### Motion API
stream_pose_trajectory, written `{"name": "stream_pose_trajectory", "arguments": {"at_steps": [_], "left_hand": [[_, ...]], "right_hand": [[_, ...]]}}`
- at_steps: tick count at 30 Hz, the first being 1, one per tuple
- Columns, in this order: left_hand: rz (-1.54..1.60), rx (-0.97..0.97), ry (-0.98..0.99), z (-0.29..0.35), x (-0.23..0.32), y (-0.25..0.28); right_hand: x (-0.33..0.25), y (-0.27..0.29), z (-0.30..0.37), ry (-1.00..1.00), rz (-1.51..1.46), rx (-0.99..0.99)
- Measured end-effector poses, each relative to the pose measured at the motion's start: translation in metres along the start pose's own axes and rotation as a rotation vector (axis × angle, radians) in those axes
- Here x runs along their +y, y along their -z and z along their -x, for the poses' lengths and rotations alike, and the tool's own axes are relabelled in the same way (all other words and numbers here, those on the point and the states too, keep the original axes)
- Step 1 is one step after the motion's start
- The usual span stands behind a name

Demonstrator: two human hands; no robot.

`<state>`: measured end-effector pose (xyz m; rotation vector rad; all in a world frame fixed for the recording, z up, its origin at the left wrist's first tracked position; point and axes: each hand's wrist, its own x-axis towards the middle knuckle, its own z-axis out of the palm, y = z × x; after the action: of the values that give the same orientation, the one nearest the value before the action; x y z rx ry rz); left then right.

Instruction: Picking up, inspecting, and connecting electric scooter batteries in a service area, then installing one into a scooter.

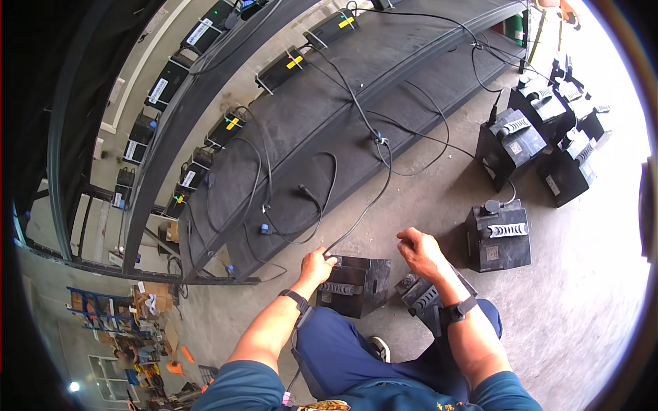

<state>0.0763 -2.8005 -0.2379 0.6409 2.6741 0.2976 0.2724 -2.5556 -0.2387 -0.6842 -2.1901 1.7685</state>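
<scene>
My left hand [316, 266] is closed around the end of a black cable [373, 199], which runs down from the shelf rack. It is at the upper left corner of a black battery box [353, 289] with a ribbed grey handle, standing on the floor before my knees. My right hand [421, 253], its fingers curled together, is above a second black box [419, 293]; whether anything is pinched in it cannot be made out. My right forearm partly covers that box. Another black box [499, 240] with a ribbed handle and a round plug on top stands farther right.
A black metal shelf rack [301, 151] curves across the far left, with loose cables and blue-ended connectors [265, 229] lying on it. Chargers [281, 68] are mounted along its back. Several more battery boxes [510, 147] stand at the far right, some with cables attached.
</scene>
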Motion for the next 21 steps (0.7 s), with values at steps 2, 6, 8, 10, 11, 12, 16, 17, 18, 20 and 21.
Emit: {"name": "stream_pose_trajectory", "arguments": {"at_steps": [2, 6, 8, 10, 11, 12, 16, 17, 18, 20, 21], "left_hand": [[-0.017, 0.068, -0.065, -0.001, -0.014, -0.005], [0.003, -0.005, -0.013, 0.004, -0.001, 0.001], [0.002, 0.0, -0.005, 0.007, 0.0, 0.003], [0.002, -0.005, 0.004, 0.009, -0.001, 0.001], [-0.01, -0.003, 0.012, 0.008, -0.001, -0.001], [-0.022, -0.006, 0.021, 0.006, -0.002, -0.004], [-0.004, 0.076, -0.067, 0.0, -0.011, -0.012], [0.004, 0.081, -0.082, -0.001, -0.017, -0.009], [0.04, 0.098, -0.097, -0.004, -0.022, -0.01], [0.013, 0.111, -0.092, -0.005, -0.016, -0.007], [0.006, 0.108, -0.083, -0.005, -0.017, -0.005]], "right_hand": [[-0.004, -0.002, 0.001, -0.001, -0.015, -0.005], [-0.002, -0.001, 0.004, 0.002, -0.003, -0.01], [-0.003, -0.001, 0.005, 0.006, -0.005, -0.013], [-0.002, -0.001, 0.009, 0.013, -0.001, -0.008], [0.0, -0.001, 0.01, 0.004, 0.002, -0.009], [0.003, -0.001, 0.008, 0.007, 0.013, 0.007], [0.009, 0.013, 0.005, 0.098, 0.041, 0.103], [0.007, 0.015, 0.004, 0.11, 0.026, 0.112], [0.005, 0.019, 0.004, 0.066, -0.004, 0.116], [0.004, 0.032, 0.007, 0.005, -0.048, 0.146], [0.003, 0.036, 0.009, -0.014, -0.043, 0.154]]}}
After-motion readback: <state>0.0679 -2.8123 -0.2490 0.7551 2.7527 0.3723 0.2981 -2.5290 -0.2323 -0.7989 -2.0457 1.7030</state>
